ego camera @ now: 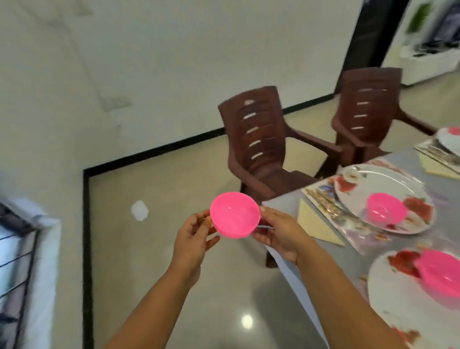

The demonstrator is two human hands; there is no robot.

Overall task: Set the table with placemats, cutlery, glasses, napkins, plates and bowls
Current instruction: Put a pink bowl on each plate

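Hands both pinch one pink bowl [234,215] by its rim, left hand [194,233] and right hand [279,233] on opposite sides, fingers curled, held over the floor just off the desk [283,203] corner. Rim-only grip looks thin; bowl could slip and drop to the floor before reaching a plate [380,199].

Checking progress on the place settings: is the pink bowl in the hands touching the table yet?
Apart. The head view shows the held pink bowl off the table corner, floor visible beneath it.
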